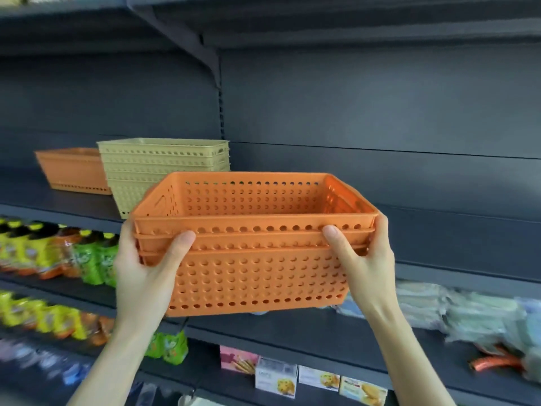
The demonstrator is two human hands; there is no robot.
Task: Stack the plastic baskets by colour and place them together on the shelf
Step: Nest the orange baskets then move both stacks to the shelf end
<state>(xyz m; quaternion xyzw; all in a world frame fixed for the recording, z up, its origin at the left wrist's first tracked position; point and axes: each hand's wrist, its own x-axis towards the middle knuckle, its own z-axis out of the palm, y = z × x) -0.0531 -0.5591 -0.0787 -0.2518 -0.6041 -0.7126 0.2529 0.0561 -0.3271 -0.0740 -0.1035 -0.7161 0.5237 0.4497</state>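
Right of the beige stack (164, 168), the shelf (409, 230) shows bare board out to the frame edge, with open height up to the upper shelf (351, 33). Leftward, the beige stack and an orange basket (70, 171) just beside it block the board. A slanted bracket (202, 51) juts out above them.

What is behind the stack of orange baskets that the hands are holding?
A stack of beige baskets on the shelf, its lower right corner covered by the held orange stack. Whatever else stands directly behind is hidden.
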